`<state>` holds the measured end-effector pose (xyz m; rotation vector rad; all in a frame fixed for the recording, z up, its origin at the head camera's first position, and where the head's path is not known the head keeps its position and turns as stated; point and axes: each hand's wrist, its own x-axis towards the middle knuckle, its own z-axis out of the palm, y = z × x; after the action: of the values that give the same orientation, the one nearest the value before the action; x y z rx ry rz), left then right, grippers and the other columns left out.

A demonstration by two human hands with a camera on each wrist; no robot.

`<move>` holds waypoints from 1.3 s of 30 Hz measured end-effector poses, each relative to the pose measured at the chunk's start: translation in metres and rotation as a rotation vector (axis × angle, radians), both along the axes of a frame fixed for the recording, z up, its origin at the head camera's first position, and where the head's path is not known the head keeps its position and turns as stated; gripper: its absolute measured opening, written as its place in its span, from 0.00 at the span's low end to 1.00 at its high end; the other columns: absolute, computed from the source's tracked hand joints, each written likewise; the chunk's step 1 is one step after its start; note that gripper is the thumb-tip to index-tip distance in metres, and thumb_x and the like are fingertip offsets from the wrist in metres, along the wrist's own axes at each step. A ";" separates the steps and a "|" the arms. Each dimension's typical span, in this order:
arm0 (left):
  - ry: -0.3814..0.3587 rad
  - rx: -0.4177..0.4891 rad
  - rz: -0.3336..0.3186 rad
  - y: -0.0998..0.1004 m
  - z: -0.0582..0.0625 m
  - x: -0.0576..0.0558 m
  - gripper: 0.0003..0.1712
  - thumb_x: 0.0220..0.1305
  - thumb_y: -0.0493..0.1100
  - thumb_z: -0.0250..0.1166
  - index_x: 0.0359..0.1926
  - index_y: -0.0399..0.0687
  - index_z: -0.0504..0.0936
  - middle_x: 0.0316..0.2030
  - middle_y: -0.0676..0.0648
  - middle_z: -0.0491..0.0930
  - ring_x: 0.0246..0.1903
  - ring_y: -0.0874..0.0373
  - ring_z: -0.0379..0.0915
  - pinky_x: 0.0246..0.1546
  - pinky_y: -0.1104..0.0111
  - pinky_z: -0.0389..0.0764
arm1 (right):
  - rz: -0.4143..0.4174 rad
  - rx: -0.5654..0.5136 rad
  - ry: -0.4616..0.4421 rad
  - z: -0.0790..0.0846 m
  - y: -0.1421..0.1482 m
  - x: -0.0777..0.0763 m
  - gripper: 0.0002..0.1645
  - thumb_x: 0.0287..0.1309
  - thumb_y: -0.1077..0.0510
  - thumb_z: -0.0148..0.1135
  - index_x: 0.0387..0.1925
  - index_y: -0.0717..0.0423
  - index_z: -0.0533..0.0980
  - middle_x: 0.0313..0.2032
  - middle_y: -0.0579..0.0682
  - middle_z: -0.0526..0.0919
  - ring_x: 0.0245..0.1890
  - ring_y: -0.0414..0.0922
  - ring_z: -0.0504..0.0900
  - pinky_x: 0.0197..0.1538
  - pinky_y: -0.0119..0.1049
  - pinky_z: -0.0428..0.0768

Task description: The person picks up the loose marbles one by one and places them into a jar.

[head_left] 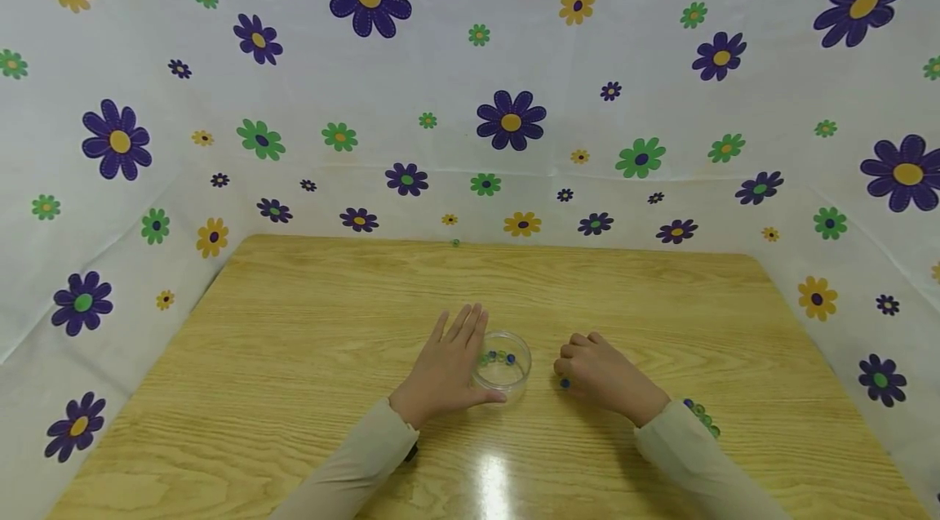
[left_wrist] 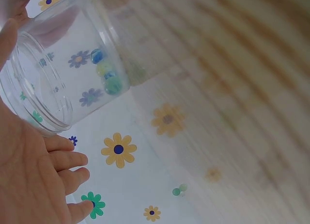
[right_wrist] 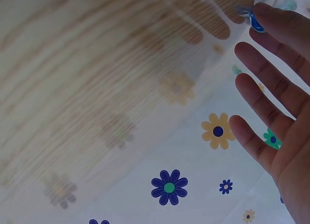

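Observation:
A clear round jar (head_left: 503, 387) stands upright on the table with several blue and green marbles (left_wrist: 109, 73) at its bottom. My left hand (head_left: 450, 365) lies against its left side, fingers straight and thumb spread along the near side. Right of the jar, my right hand (head_left: 598, 373) is low over the table. Between its thumb and index finger it pinches a blue marble (right_wrist: 256, 23); the other fingers are loosely bent in the right wrist view.
Beside my right sleeve lies a row of blue and green marbles (head_left: 701, 416). One green marble (head_left: 455, 242) sits at the table's far edge. A white cloth (head_left: 411, 79) with printed flowers surrounds the wooden table (head_left: 308, 324) at the back and sides.

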<state>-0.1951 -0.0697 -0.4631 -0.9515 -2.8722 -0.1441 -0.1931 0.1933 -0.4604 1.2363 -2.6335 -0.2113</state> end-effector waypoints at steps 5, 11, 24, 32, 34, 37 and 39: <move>-0.011 -0.002 0.008 0.000 0.000 0.000 0.65 0.49 0.78 0.55 0.72 0.36 0.47 0.72 0.38 0.50 0.73 0.46 0.44 0.71 0.49 0.48 | -0.001 0.006 -0.010 0.000 -0.001 0.000 0.12 0.39 0.52 0.77 0.28 0.46 0.82 0.29 0.42 0.81 0.32 0.41 0.75 0.35 0.36 0.72; -0.019 0.001 0.008 0.000 0.000 0.000 0.65 0.49 0.78 0.55 0.72 0.36 0.48 0.73 0.39 0.49 0.73 0.47 0.43 0.71 0.49 0.48 | 0.002 0.003 -0.012 0.001 -0.002 -0.001 0.11 0.39 0.52 0.77 0.27 0.46 0.82 0.28 0.41 0.81 0.31 0.41 0.75 0.35 0.35 0.72; -0.004 0.002 0.009 0.000 -0.002 -0.001 0.65 0.48 0.78 0.56 0.72 0.36 0.49 0.72 0.38 0.50 0.73 0.47 0.43 0.71 0.49 0.48 | -0.041 0.015 -0.033 0.001 0.000 -0.002 0.10 0.42 0.52 0.75 0.24 0.46 0.80 0.25 0.41 0.78 0.30 0.40 0.73 0.36 0.35 0.72; -0.003 0.000 0.007 0.000 -0.002 -0.001 0.64 0.49 0.78 0.56 0.72 0.36 0.50 0.72 0.38 0.51 0.73 0.47 0.44 0.71 0.49 0.49 | -0.065 0.021 -0.043 0.001 0.002 -0.002 0.10 0.41 0.52 0.75 0.23 0.46 0.79 0.25 0.41 0.78 0.30 0.40 0.73 0.38 0.37 0.74; -0.005 -0.002 0.008 0.000 -0.002 -0.001 0.64 0.49 0.78 0.55 0.72 0.36 0.50 0.72 0.38 0.50 0.73 0.47 0.43 0.71 0.49 0.49 | -0.068 0.024 -0.040 0.002 0.002 -0.002 0.10 0.41 0.52 0.75 0.23 0.46 0.79 0.25 0.41 0.78 0.30 0.40 0.74 0.39 0.38 0.75; -0.004 -0.006 0.010 0.001 -0.002 -0.001 0.64 0.49 0.78 0.55 0.72 0.36 0.50 0.72 0.38 0.50 0.73 0.47 0.43 0.71 0.49 0.49 | -0.067 0.024 -0.034 0.002 0.002 -0.002 0.10 0.41 0.52 0.75 0.23 0.46 0.79 0.25 0.41 0.79 0.30 0.40 0.74 0.39 0.38 0.75; -0.005 -0.007 0.011 0.001 -0.002 -0.001 0.64 0.49 0.78 0.55 0.72 0.36 0.49 0.72 0.38 0.50 0.73 0.47 0.43 0.71 0.49 0.48 | -0.066 0.026 -0.031 0.002 0.002 -0.002 0.10 0.41 0.51 0.75 0.23 0.46 0.79 0.25 0.41 0.79 0.30 0.40 0.74 0.38 0.38 0.75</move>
<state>-0.1957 -0.0691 -0.4649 -0.9382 -2.8840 -0.1359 -0.1949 0.1955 -0.4583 1.1708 -2.7095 -0.2404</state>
